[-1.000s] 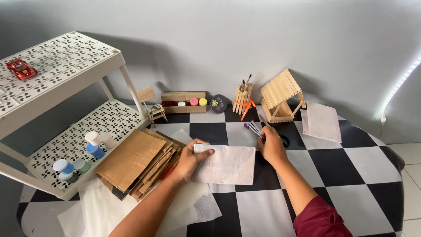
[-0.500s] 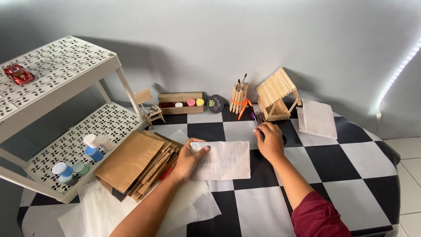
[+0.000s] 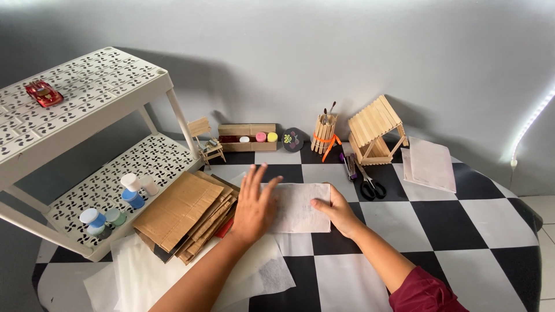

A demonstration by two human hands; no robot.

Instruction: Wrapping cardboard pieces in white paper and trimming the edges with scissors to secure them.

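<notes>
One checkered table (image 3: 462,231) in black and white fills the lower view, and a white two-tier rack (image 3: 110,104) stands over its left edge. On the rack's top tier sits a red toy car (image 3: 43,93); on the lower tier stand small paint jars (image 3: 124,193) with white, blue and green lids. Sheets of thin white paper (image 3: 144,271) spread at the near left, and a stack of brown cardboard pieces (image 3: 185,214) lies partly on them. A stick-built little house (image 3: 376,130) stands at the back, with a folded white sheet (image 3: 429,164) to its right. A long wooden box (image 3: 247,137) by the wall holds small pots with red, white, pink and yellow lids. A cup made of sticks (image 3: 322,134) holds brushes, handles up. Black scissors (image 3: 370,184) lie just in front of the house.

A white sheet of paper (image 3: 298,207) lies flat at the table's middle. The left hand (image 3: 254,205) rests on the sheet's left edge, palm down, fingers spread wide. The right hand (image 3: 338,211) presses the sheet's right edge with fingers loosely bent, gripping nothing.
</notes>
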